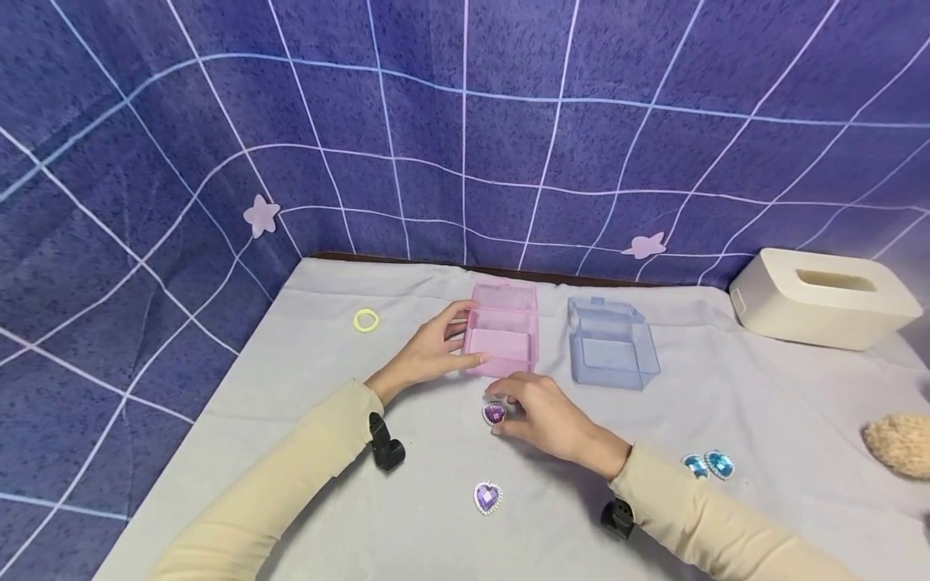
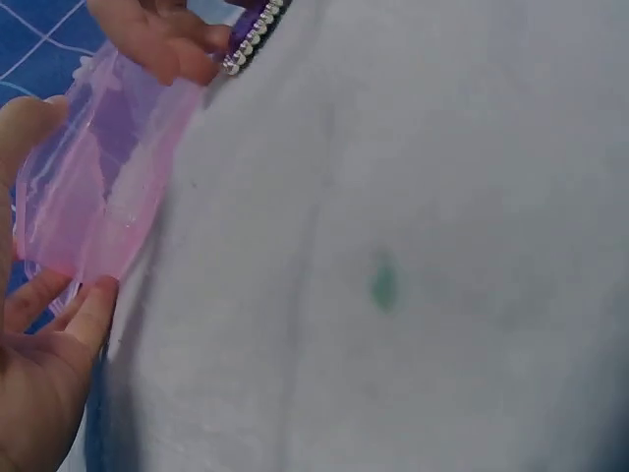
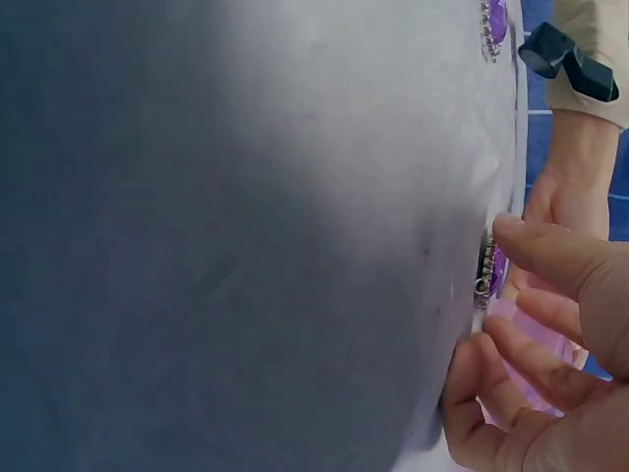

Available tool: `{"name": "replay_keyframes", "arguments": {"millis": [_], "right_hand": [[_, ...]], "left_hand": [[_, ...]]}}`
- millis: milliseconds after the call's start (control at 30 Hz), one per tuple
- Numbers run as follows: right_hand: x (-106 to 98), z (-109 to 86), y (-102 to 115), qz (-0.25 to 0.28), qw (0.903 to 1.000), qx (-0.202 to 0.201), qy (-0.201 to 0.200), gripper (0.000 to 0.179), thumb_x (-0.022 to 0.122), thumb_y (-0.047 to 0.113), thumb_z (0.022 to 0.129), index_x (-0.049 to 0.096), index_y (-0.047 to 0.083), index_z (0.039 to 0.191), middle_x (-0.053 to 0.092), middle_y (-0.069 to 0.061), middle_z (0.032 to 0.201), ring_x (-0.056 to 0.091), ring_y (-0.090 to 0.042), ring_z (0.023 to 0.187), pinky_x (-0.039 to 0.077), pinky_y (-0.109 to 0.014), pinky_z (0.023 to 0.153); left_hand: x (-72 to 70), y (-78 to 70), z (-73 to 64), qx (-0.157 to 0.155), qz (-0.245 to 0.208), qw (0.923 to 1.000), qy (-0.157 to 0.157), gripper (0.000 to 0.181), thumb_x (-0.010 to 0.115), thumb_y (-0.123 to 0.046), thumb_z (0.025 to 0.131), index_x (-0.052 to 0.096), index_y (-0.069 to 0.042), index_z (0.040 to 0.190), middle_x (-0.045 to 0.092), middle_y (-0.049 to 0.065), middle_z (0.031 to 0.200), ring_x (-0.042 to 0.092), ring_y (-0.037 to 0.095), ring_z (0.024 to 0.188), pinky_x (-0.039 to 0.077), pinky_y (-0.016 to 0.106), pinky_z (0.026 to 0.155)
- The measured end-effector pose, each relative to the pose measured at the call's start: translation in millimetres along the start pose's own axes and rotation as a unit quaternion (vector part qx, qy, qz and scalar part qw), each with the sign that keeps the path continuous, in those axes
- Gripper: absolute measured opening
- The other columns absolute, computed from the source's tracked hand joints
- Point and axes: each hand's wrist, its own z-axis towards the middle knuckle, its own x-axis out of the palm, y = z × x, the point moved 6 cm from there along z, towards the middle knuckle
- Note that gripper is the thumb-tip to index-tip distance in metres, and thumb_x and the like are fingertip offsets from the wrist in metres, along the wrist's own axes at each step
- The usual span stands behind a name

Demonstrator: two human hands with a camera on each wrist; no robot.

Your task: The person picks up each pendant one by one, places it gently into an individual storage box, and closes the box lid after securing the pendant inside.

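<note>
In the head view, an open pink see-through plastic box (image 1: 501,370) stands near the table's middle, its lid tipped back. My left hand (image 1: 429,349) grips it from the left, thumb over the near side and fingers along the left wall. Just in front of the box, my right hand (image 1: 548,415) pinches a purple heart-shaped gem (image 1: 494,413) with a beaded edge between thumb and fingers. The right wrist view shows this gem (image 3: 498,270) edge-on at the thumb tip. Nearer to me lies a second purple heart gem (image 1: 488,498).
Right of the pink box is an open blue plastic box (image 1: 610,377). Two blue gems (image 1: 720,465) lie beside my right sleeve. A yellow ring (image 1: 366,330) is at the back left, a cream tissue box (image 1: 799,311) at the back right. A fuzzy tan object (image 1: 901,445) sits far right.
</note>
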Motion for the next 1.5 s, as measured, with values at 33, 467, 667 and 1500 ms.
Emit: {"name": "replay_keyframes", "arguments": {"millis": [33, 467, 667, 1500], "right_hand": [[0.4, -0.2, 0.9, -0.006, 1.0, -0.008, 0.0, 0.033, 0.083, 0.015, 0.073, 0.07, 0.007, 0.103, 0.07, -0.003, 0.096, 0.064, -0.016, 0.085, 0.053, -0.031, 0.079], [3.7, -4.7, 3.6, -0.042, 0.999, -0.012, -0.008, 0.022, 0.081, 0.013, 0.074, 0.071, 0.009, 0.093, 0.07, -0.001, 0.089, 0.063, -0.015, 0.086, 0.054, -0.031, 0.082], [1.8, -3.9, 2.1, 0.0, 0.9999, 0.003, -0.016, 0.021, 0.081, 0.011, 0.074, 0.071, 0.008, 0.093, 0.069, -0.001, 0.087, 0.062, -0.013, 0.08, 0.055, -0.026, 0.074], [-69.5, 31.0, 10.0, 0.01, 0.9924, -0.018, -0.121, 0.023, 0.078, 0.005, 0.075, 0.072, 0.004, 0.097, 0.071, -0.007, 0.095, 0.066, -0.021, 0.082, 0.058, -0.029, 0.068]], "left_hand": [[-0.1, -0.1, 0.3, 0.003, 0.004, 1.0, 0.0, 0.081, 0.081, -0.009, 0.077, 0.035, -0.009, 0.145, 0.042, 0.016, 0.144, 0.046, 0.031, 0.133, 0.043, 0.032, 0.109], [2.8, 1.0, -0.5, 0.016, 0.006, 0.9998, -0.001, 0.079, 0.081, -0.007, 0.076, 0.037, -0.009, 0.142, 0.042, 0.017, 0.143, 0.046, 0.033, 0.133, 0.047, 0.034, 0.106], [0.5, 3.1, -1.0, 0.013, 0.015, 0.9998, 0.002, 0.078, 0.081, -0.009, 0.077, 0.038, -0.01, 0.142, 0.041, 0.015, 0.145, 0.046, 0.031, 0.134, 0.046, 0.033, 0.107], [-1.8, -3.3, 4.5, 0.028, 0.048, 0.9984, 0.011, 0.076, 0.081, -0.004, 0.075, 0.039, -0.009, 0.139, 0.045, 0.015, 0.142, 0.05, 0.031, 0.131, 0.05, 0.029, 0.1]]}}
